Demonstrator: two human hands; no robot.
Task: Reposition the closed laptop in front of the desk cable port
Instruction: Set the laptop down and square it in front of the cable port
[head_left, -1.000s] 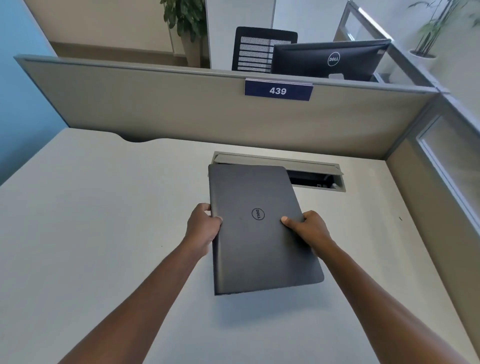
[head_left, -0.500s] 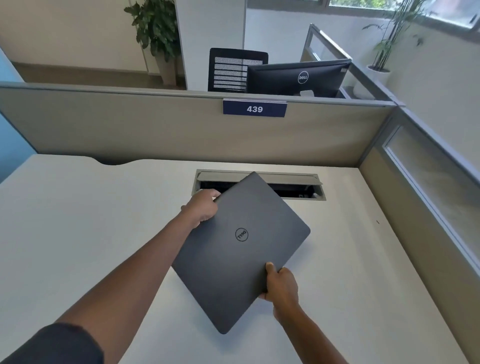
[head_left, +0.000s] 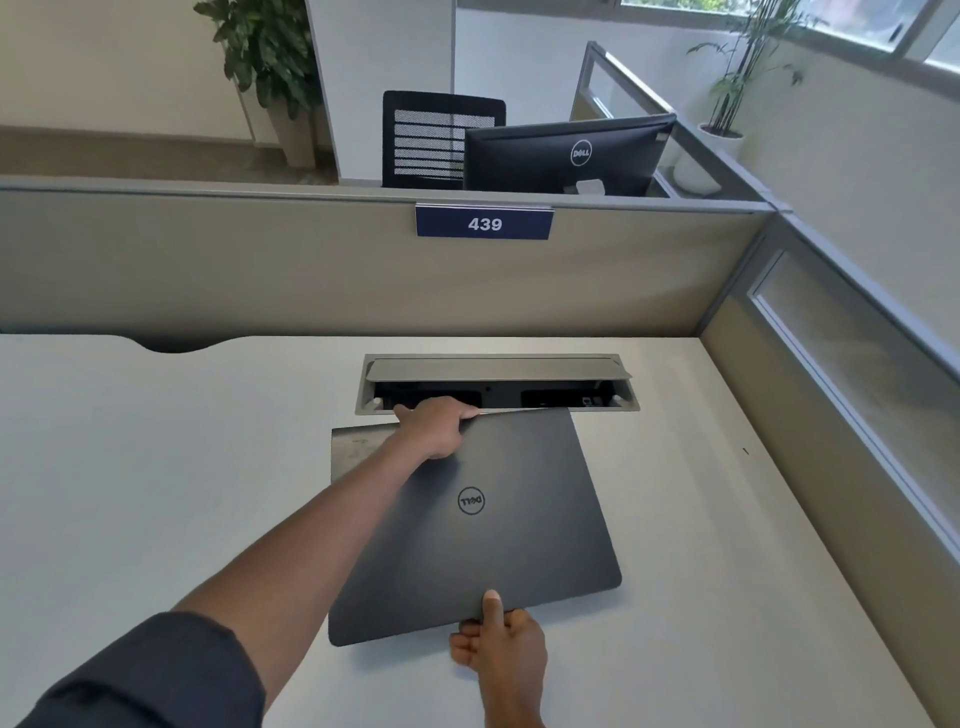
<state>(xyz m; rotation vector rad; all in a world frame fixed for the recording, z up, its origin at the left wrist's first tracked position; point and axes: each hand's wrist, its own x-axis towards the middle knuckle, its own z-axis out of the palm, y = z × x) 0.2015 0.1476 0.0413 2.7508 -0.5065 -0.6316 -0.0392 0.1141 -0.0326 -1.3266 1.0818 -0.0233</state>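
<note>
A: The laptop (head_left: 498, 525), closed and dark grey, sits on the white desk (head_left: 156, 467) just in front of the cable port (head_left: 498, 384). Its far edge nearly meets the port's near rim, and its round logo reads upside down from here.

B: Flat on the desk?

A: Cannot tell for sure. It sits slightly askew, the right far corner closer to the port than the left one.

B: And the hands?

A: The left hand (head_left: 436, 423) reaches across the lid and wraps over the far edge, fingers curled down behind it, so it grips that edge. The right hand (head_left: 501, 642) is at the near edge, thumb pressed on top of the lid and fingers folded underneath, pinching the edge between them.

B: The port itself?

A: A long recessed slot with a grey flap lifted at the back; dark sockets show inside.

B: Beyond that?

A: A beige partition (head_left: 260, 270) runs along the back of the desk, carrying a blue plate marked 439 (head_left: 484, 223). Behind it stand a black monitor (head_left: 566, 153) seen from the rear, a black mesh chair (head_left: 431, 135), and potted plants near the walls.
</note>
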